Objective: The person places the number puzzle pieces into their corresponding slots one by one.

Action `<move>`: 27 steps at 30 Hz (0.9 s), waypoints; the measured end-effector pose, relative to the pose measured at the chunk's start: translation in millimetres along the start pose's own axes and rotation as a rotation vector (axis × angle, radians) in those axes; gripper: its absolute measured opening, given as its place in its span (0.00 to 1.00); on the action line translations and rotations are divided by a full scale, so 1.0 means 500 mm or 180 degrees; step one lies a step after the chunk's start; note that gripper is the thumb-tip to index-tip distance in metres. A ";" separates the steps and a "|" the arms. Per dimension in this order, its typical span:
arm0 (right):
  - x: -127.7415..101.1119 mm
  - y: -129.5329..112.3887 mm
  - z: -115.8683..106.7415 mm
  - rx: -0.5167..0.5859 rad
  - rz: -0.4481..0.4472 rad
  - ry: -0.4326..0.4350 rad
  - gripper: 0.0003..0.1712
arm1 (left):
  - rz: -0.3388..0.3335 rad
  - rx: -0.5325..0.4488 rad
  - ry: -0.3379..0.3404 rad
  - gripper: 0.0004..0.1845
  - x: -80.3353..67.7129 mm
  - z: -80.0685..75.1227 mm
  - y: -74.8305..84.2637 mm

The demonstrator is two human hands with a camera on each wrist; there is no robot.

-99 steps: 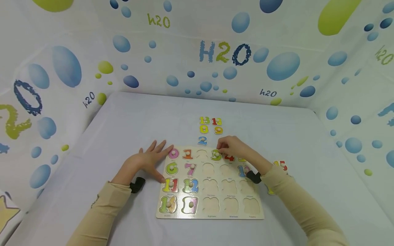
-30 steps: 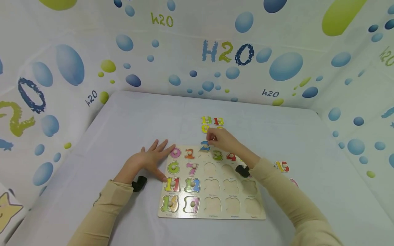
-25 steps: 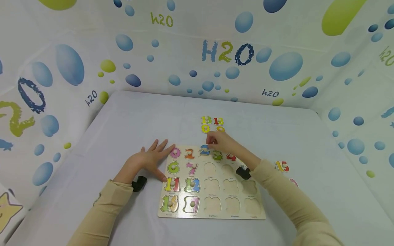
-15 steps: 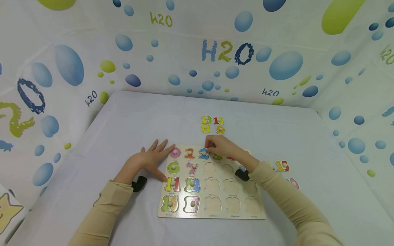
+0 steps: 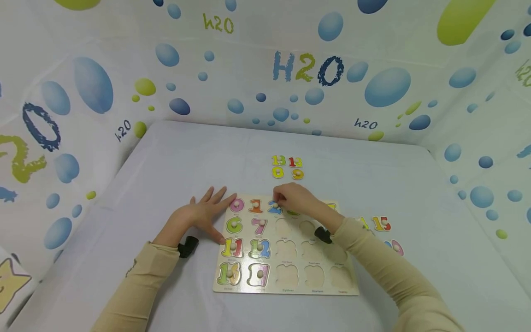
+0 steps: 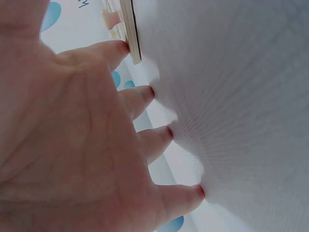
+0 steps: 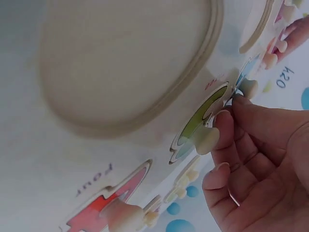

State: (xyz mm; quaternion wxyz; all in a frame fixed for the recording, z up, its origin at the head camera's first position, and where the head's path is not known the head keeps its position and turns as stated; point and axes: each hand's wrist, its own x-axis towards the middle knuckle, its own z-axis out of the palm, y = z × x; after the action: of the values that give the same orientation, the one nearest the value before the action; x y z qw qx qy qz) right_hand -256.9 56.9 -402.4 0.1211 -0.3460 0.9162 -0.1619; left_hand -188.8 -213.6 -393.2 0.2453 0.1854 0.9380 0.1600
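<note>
My right hand [image 5: 296, 198] is at the top row of a wooden number puzzle board [image 5: 221, 287]. Its thumb and fingertips pinch the blue number 2 piece [image 5: 274, 207], which lies at its recess; whether it sits flush cannot be told. In the right wrist view the wooden knob [image 7: 249, 89] of that piece shows just beyond the fingertips. Beside it are the green 3 piece [image 7: 203, 116] and the red 4 piece [image 7: 104, 205]. My left hand [image 5: 199, 216] is spread flat at the board's left edge, thumb and index finger touching it, other fingertips resting on the cloth.
Behind the board lie two 13-like pieces [image 5: 279, 160], a yellow 8 [image 5: 278, 172] and an orange 9 [image 5: 297, 174]. Right of it lie a 15 piece [image 5: 381, 224] and others partly behind the right forearm. Several recesses [image 5: 286, 277] in the board hold no piece. Printed cloth surrounds the table.
My right hand moved from the 3 piece to the blue 2, lifted it from behind the board and brought it nearer to its top-row recess. The left hand kept its place.
</note>
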 end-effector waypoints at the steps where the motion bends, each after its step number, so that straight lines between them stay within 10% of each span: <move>1: 0.000 -0.002 -0.001 -0.0015 -0.0003 -0.0003 0.04 | -0.0003 0.0007 0.0003 0.64 0.000 0.000 -0.001; 11: 0.009 0.031 -0.044 0.0030 0.0004 -0.0099 0.07 | -0.0001 -0.0007 -0.0016 0.65 0.002 0.002 -0.004; 19: 0.047 0.123 -0.074 -0.0021 0.0986 0.0353 0.18 | -0.0015 -0.0014 -0.0014 0.65 0.002 0.005 -0.005; 27: 0.069 0.147 -0.075 0.0139 0.1063 0.0191 0.22 | -0.0022 0.0014 0.0016 0.65 0.003 0.004 -0.004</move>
State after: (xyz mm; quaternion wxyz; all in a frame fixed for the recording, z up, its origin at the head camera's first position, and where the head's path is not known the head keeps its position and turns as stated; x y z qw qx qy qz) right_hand -338.3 93.9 -399.6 0.1264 -0.1812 0.9604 -0.1696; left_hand -189.9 -214.4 -396.3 0.2431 0.1823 0.9396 0.1576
